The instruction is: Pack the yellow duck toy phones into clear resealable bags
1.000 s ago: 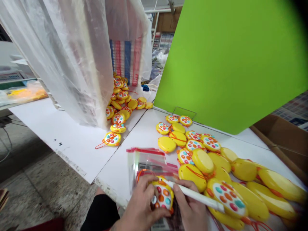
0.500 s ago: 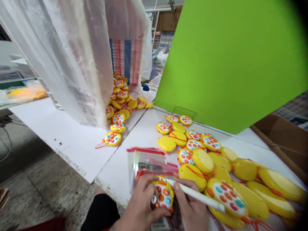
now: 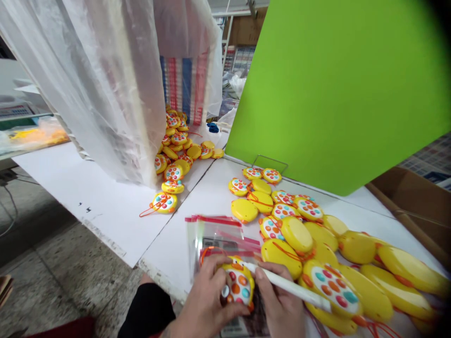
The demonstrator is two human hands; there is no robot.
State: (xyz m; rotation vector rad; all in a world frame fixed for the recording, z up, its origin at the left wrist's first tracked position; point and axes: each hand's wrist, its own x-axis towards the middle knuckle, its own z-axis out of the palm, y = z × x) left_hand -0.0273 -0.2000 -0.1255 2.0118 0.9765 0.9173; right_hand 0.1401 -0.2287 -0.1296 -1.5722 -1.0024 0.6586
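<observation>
Between its thumb and fingers, my left hand (image 3: 206,298) grips a yellow duck-shaped toy (image 3: 240,284) with coloured dots on a white belly and an orange cord loop. A small white round piece, perhaps a pen cap, shows by the left fingers. My right hand (image 3: 280,300) is closed around a white marker pen (image 3: 296,286), its tip at the duck's head by the eyes. Whether the tip touches cannot be made out. Beneath both hands lie clear zip bags (image 3: 218,230) with red strips, partly covered by the hands and toy.
Several similar duck toys (image 3: 327,237) spread over the white table (image 3: 116,206) to the right, some face down. More spill from a plastic-lined container (image 3: 141,94) at the back left. A green board (image 3: 334,94) stands behind, with a cardboard box (image 3: 412,206) to its right.
Almost nothing differs. Both hands keep their hold, and the marker tip stays at the duck's head with only a very slight shift of the pen.
</observation>
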